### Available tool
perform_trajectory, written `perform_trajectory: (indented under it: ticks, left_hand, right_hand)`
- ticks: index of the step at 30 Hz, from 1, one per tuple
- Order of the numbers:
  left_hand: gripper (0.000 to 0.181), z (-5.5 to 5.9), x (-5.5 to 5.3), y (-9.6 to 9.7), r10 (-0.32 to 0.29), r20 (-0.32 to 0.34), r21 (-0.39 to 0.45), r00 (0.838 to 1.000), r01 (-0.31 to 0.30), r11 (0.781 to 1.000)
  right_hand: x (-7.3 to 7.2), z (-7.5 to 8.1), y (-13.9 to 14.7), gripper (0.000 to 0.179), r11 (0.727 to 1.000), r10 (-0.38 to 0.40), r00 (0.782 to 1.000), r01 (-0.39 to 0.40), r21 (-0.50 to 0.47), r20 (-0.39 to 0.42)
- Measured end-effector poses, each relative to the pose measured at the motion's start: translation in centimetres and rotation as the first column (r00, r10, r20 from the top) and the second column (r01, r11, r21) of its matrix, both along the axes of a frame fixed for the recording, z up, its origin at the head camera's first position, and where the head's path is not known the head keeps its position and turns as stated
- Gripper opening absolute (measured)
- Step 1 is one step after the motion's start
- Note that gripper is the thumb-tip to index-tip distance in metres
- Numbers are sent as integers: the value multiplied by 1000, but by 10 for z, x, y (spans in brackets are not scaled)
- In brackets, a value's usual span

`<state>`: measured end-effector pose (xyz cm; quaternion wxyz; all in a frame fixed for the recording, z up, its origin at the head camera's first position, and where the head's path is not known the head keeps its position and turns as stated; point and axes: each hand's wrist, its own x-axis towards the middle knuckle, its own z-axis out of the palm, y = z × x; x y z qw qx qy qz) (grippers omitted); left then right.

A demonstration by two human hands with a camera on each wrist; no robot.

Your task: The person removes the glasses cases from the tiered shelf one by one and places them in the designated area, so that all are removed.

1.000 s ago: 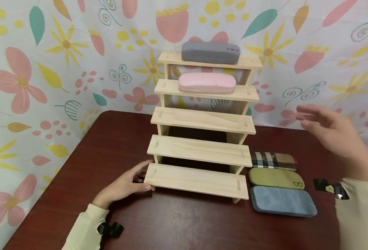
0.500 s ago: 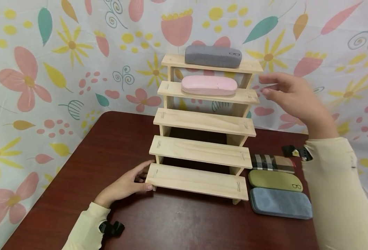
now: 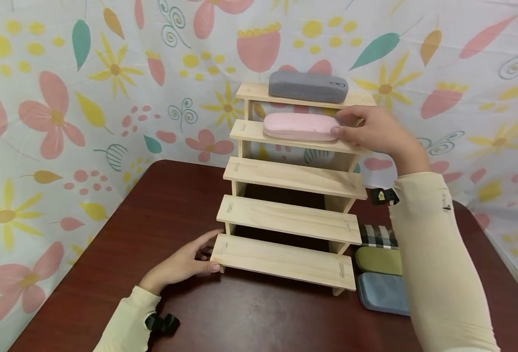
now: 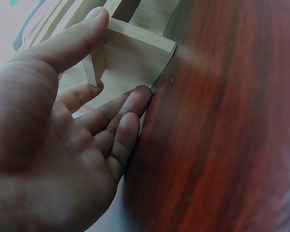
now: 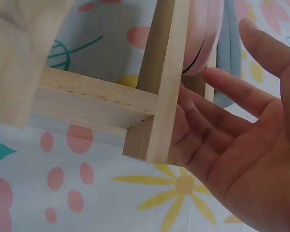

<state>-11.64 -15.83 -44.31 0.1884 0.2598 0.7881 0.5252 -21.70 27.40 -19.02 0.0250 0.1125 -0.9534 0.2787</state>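
My left hand grips the left end of the bottom step of a pale wooden tiered rack. In the left wrist view, its thumb lies along the board's edge and the fingers reach the side panel close to the table. At the right end of a pink glasses case, on the second tier from the top, is my right hand, thumb in front and fingers behind. The right wrist view has the thumb apart from the pink case, with loosely extended fingers beside it.
A grey glasses case lies on the top tier. Right of the rack, a plaid case, a green case and a blue case lie in a row, partly hidden by my right sleeve. A flowered cloth hangs behind.
My right hand has moved left from beyond the rack's right side to the pink case's right end. The left hand keeps its hold on the bottom step. The head view has shifted slightly.
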Motion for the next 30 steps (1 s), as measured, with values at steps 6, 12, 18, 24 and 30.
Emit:
perform_trajectory:
  ticks: [6,12,18,24,30]
  left_hand:
    - [86,1,0,5,-16,39,29,999,15,999]
    - [86,2,3,6,-18,39,19,999,18,1000]
    - [85,5,4,3,-14,38,23,999,13,1000]
    - [84,5,4,3,-24,-3,20,1000,24,1000]
    - [82,6,5,5,-28,-4,21,1000,28,999]
  right_hand:
    - [-6,-3,-3,65,999,-22,1000,21,42,15]
    - [-4,-14,-3,71,999,-8,999,10,41,-50]
    - [-2,-14,-5,72,1000,-9,998,10,22,-64]
    - [-1,-17,-2,72,1000,-22,997,22,-1,-68]
    - [3,-23,7,68,999,-31,997,29,-29,-73]
